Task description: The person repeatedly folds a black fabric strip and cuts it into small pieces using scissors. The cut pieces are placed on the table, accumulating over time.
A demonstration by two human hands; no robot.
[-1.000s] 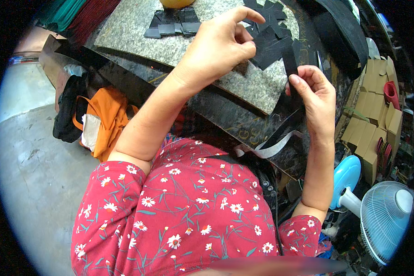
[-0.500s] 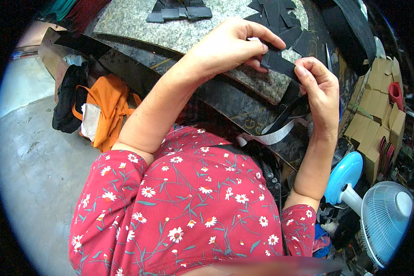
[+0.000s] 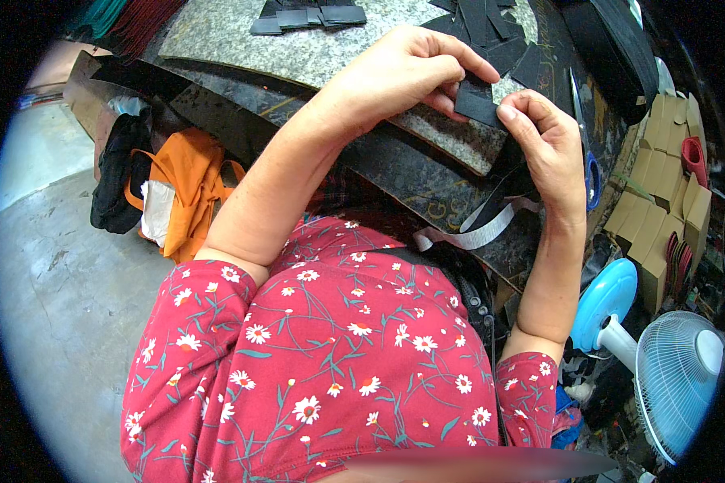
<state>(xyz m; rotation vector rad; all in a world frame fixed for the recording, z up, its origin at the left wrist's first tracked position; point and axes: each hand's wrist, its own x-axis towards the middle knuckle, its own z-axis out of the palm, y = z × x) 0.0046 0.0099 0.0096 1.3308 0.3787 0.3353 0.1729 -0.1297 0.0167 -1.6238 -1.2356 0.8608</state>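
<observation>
Between my two hands, a small flat black strip (image 3: 477,107) is stretched above the near edge of the stone slab (image 3: 225,44). My left hand (image 3: 431,71) pinches its left part, thumb folded under the index finger. At the strip's right end, the thumb and index finger of my right hand (image 3: 544,137) are closed on it. Just beyond lies a loose pile of black pieces (image 3: 483,26). Farther left on the slab sits a row of folded black pieces (image 3: 308,18). A pale ribbon (image 3: 475,239) hangs at the table's near edge, below my right hand.
Scissors with a blue handle (image 3: 594,183) lie right of my right hand, near a thick black roll (image 3: 612,48). Cardboard boxes (image 3: 660,185) and a blue-and-white fan (image 3: 677,378) stand to the right. An orange bag (image 3: 189,181) hangs at the left.
My right hand has moved slightly left and up, closer to my left hand. The black strip shows shorter between them, and more of the scissors is visible.
</observation>
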